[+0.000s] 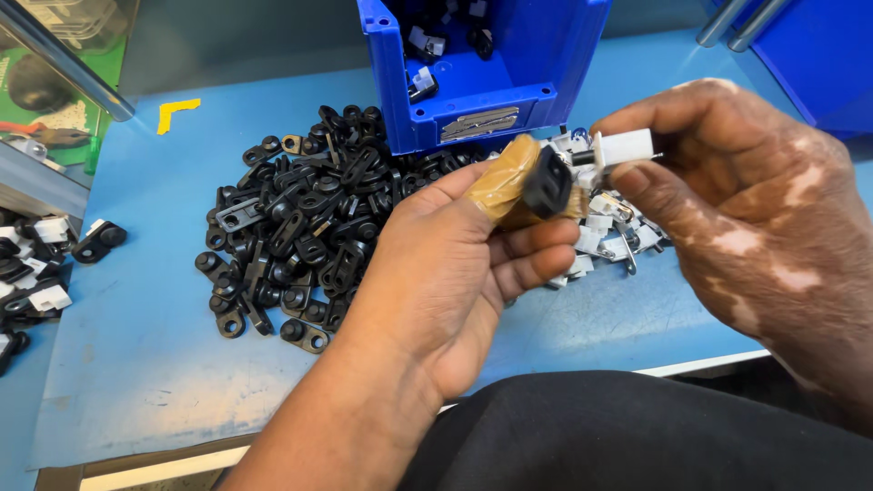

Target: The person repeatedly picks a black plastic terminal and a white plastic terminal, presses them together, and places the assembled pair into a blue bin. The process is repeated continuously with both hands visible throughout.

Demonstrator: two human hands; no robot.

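Observation:
My left hand [455, 264] pinches a small black plastic bracket [548, 182] between thumb and fingers; its fingertips are wrapped in tan tape. My right hand [755, 218] holds a small white plastic clip with a metal pin [623, 148] right against the black bracket. Both hands hover above the blue table [145, 300]. A heap of black brackets [300, 227] lies just left of my left hand. A smaller heap of white clips [611, 238] lies under my hands, partly hidden by them.
A blue bin [482, 91] with several joined black-and-white parts stands at the back centre. More joined parts [36, 273] lie at the left edge. A second blue bin [818, 55] sits at the back right. A metal bar [64, 59] crosses the top left.

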